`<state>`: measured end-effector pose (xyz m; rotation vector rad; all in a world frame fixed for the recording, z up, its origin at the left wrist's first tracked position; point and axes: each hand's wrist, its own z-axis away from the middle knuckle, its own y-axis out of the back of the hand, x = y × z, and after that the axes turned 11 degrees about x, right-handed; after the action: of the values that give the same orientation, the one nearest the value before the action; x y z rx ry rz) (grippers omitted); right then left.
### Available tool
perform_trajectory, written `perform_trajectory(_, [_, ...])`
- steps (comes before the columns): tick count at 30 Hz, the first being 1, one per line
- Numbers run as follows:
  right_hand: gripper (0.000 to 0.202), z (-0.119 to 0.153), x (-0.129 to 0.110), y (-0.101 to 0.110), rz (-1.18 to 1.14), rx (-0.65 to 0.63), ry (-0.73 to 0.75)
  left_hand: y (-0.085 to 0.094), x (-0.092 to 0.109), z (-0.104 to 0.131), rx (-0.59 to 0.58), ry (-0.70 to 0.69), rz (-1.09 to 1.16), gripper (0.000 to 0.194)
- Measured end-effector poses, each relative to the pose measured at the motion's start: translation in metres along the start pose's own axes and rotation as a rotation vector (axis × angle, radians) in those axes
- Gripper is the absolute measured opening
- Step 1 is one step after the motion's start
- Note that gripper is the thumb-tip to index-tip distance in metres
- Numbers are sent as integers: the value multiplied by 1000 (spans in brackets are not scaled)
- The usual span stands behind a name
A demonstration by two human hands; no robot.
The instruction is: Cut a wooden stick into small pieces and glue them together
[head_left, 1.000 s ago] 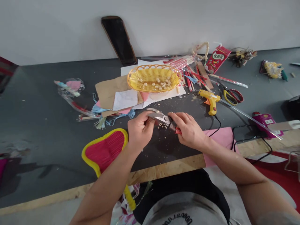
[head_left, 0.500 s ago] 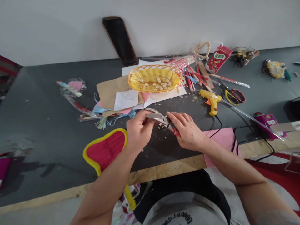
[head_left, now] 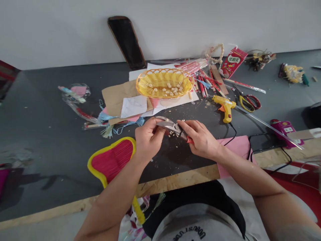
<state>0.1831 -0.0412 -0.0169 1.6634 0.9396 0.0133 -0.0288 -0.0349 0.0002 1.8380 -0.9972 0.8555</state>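
My right hand [head_left: 202, 139] is wrapped round the red handles of a pair of pruning shears [head_left: 173, 127], whose curved metal blades point left. Thumb and fingers pinched together, my left hand [head_left: 148, 139] is at the blade tips; whatever it grips is hidden. Small pale cut bits [head_left: 171, 134] lie on the dark table just under the shears. Beyond my hands stands a yellow woven basket [head_left: 147, 80] with several pale pieces inside. A red fan-shaped piece with a yellow fuzzy border [head_left: 112, 159] lies beside my left forearm.
To the right lie a yellow glue gun [head_left: 227, 108], scissors [head_left: 250, 102] and a purple carton [head_left: 283, 129]. Red-and-pale sticks [head_left: 202, 86] and a red drink carton [head_left: 233, 62] are at the back. A phone [head_left: 127, 42] leans on the wall. Pink paper [head_left: 234, 150] overhangs the front edge.
The view has shifted slightly. Both hands keep nearly the same pose at the shears, and a few more pale bits show near the blades.
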Motion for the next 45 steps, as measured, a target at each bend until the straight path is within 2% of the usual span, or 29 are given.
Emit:
perform_trajectory(4, [76, 0, -3, 0, 22, 2, -31, -2, 2, 1, 20, -8, -66, 8])
perform_trajectory(10, [76, -2, -6, -2, 54, 14, -45, -5, -1, 0, 114, -52, -160, 5])
perform_trajectory(15, [80, 0, -6, -3, 31, -10, 13, -1, 0, 1, 64, -82, -178, 9])
perform_trajectory(19, [81, 1, -4, -2, 35, -6, 38, 2, -3, 1, 20, -77, -106, 10])
perform_trajectory(31, [77, 0, -3, 1, 29, 16, 27, 4, 7, -5, -106, 117, 89, 13])
perform_trajectory(38, [59, 2, -7, -1, 58, 53, 32, 4, 7, 2, -118, 99, 78, 17])
perform_trajectory(42, [59, -1, -8, 0, 103, 98, 15, 3, 6, 1, -50, 24, -14, 18])
perform_trajectory(45, [61, -4, -2, 0, 103, 143, -41, -1, 4, -1, -43, 22, -38, 16])
